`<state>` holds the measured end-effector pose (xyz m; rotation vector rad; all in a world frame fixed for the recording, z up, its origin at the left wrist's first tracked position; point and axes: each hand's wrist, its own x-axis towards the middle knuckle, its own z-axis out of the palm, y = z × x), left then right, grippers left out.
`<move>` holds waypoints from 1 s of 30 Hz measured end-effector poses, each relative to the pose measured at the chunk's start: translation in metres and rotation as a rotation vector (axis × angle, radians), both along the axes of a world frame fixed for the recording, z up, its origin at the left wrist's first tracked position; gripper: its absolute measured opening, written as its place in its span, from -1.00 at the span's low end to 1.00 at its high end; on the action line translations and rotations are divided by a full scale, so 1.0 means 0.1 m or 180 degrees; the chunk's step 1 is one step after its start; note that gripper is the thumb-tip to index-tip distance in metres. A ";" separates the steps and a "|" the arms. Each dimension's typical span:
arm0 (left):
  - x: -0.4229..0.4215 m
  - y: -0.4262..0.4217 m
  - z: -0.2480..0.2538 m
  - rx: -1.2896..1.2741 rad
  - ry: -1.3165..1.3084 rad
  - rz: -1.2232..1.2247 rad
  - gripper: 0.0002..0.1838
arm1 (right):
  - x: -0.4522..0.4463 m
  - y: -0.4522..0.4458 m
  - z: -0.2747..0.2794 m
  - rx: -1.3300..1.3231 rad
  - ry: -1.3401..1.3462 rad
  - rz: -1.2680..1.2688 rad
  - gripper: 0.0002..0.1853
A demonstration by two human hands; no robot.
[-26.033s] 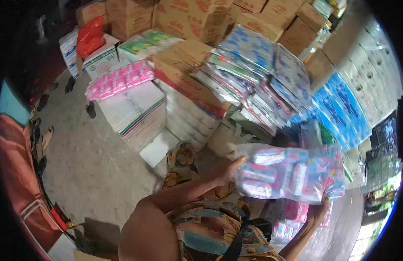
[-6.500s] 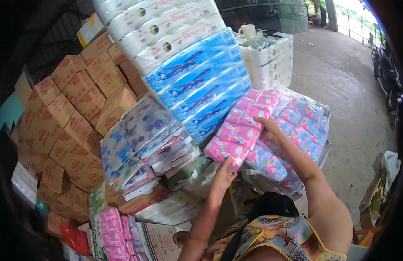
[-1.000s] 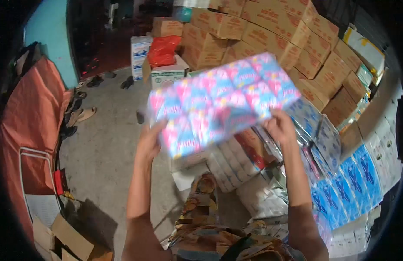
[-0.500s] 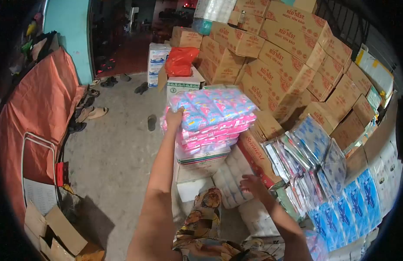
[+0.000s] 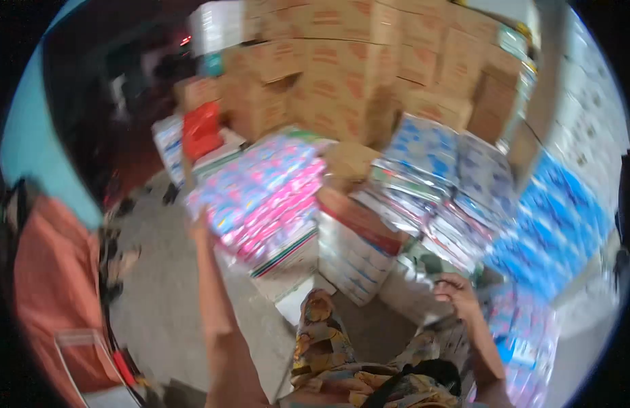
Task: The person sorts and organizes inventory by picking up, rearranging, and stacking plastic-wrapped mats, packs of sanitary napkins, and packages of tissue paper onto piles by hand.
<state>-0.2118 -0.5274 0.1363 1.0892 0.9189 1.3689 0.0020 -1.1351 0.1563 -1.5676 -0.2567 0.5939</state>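
Observation:
A stack of plastic-wrapped packs, the top pack (image 5: 260, 177) blue and pink and the lower packs (image 5: 281, 217) bright pink, rests on a white carton (image 5: 287, 262) with striped edges. My left hand (image 5: 200, 223) is at the near left corner of the top pack, gripping its edge; blur softens the fingers. Off to the right, my right hand (image 5: 455, 294) hangs in the air with loosely bent fingers and nothing visible in it. It is nearest to the clear-bagged flat packages (image 5: 457, 231) and above a pink-and-blue bundle (image 5: 525, 319).
Brown cartons (image 5: 335, 88) are piled high at the back. Blue-printed wrapped packs (image 5: 559, 224) stand at the right. A red bag (image 5: 202, 129) sits on a box behind the stack. An orange tarp (image 5: 56, 285) and shoes (image 5: 111, 265) are at the left.
My view has swung to the right, so the stack appears further left. My left hand stays at the top pack's corner. My right hand has moved right, towards the pink-and-blue bundle.

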 end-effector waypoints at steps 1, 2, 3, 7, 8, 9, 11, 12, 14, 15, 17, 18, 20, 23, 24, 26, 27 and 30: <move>0.00 -0.26 0.22 -0.0121 0.0388 0.0261 -0.45 | 0.07 -0.29 -0.22 0.0556 0.0242 -0.0273 -0.66; 0.04 -0.23 0.04 0.0192 -0.0506 0.0771 -0.53 | 0.05 -0.64 -0.43 0.0504 -0.0032 -0.0590 -0.67; -0.17 -0.12 -0.10 0.0212 0.0785 0.0506 -0.57 | 0.03 -0.99 -0.64 0.0421 -0.0307 -0.0909 -0.67; 0.10 -1.01 -0.13 0.1292 0.0184 0.1217 -0.53 | -0.51 -2.07 -1.12 -0.1781 -0.2005 -0.2921 -0.78; 0.29 -0.92 -0.40 0.0980 -0.0035 0.0793 -0.51 | -0.71 -2.23 -1.00 -0.2949 -0.1214 -0.2991 -0.75; 0.47 -0.86 -0.65 0.0605 -0.0189 0.0398 -0.50 | -0.91 -2.07 -0.78 -0.3419 -0.0554 -0.3282 -0.73; 0.86 -1.22 -0.70 0.0166 0.0059 -0.0906 -0.51 | -1.39 -2.00 -1.10 -0.2972 -0.1259 -0.4854 -0.59; 1.08 -1.15 -0.87 0.0200 0.0056 -0.1478 -0.59 | -1.59 -1.96 -1.26 -0.2976 -0.1019 -0.5173 -0.56; 1.54 -0.93 -1.48 -0.0028 -0.0117 -0.2531 -0.67 | -1.79 -1.77 -1.60 -0.2732 -0.0514 -0.5559 -0.48; 1.69 -1.03 -1.52 -0.0286 -0.0269 -0.3046 -0.67 | -1.93 -1.79 -1.70 -0.2490 -0.0228 -0.5648 -0.43; 1.91 -1.50 -1.42 0.0066 0.0130 -0.3730 -0.67 | -2.06 -1.77 -2.00 -0.3136 -0.0526 -0.5850 -0.39; 1.97 -1.77 -1.34 -0.0091 0.0348 -0.3737 -0.64 | -2.12 -1.80 -2.15 -0.3167 -0.0496 -0.6054 -0.41; 2.12 -2.04 -1.33 -0.0280 0.0735 -0.4182 -0.67 | -2.21 -1.75 -2.23 -0.2045 -0.0763 -0.6325 -0.55; 2.12 -2.44 -1.39 -0.0060 0.0881 -0.4564 -0.75 | -2.21 -1.55 -1.98 -0.0647 0.0118 -0.6266 -0.66; 2.09 -2.52 -1.40 0.0191 0.0849 -0.4826 -0.76 | -2.24 -1.64 -2.09 -0.0648 0.0114 -0.6299 -0.66; 2.07 -2.63 -1.49 -0.0047 0.0915 -0.4984 -0.77 | -2.26 -1.81 -2.24 0.0390 0.0381 -0.6060 -0.57; 2.07 -2.69 -1.53 -0.0291 0.0995 -0.5089 -0.78 | -2.26 -1.85 -2.26 0.1480 0.0451 -0.5859 -0.58; 2.05 -2.76 -1.57 -0.0830 0.1167 -0.5336 -0.77 | -2.29 -1.72 -1.83 0.2226 0.0463 -0.5064 -0.56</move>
